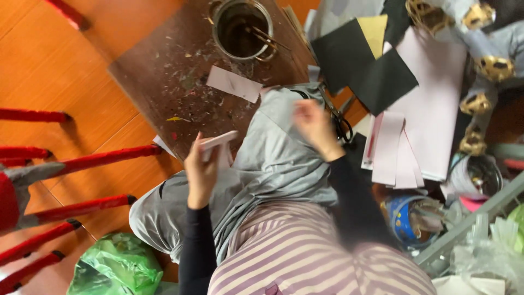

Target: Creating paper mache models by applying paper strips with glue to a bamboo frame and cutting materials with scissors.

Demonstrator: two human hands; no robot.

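My left hand (201, 170) holds a small pale pink strip of paper (218, 140) over my lap, its fingers closed round the strip's near end. My right hand (312, 121) is blurred, hovering above my grey-clad knee (273, 147) close to black-handled scissors (339, 121) lying beside it; it seems to hold nothing. A dark, stained work board (164, 82) lies on the floor just beyond my knees, with another pale paper piece (233, 83) on it.
A metal tin (242, 28) with tools stands at the board's far end. Black, yellow and pink paper sheets (420, 104) pile to the right, with cans, a blue tin (403, 218) and clutter. Red chair legs (82, 161) stand left; a green bag (117, 266) lies near.
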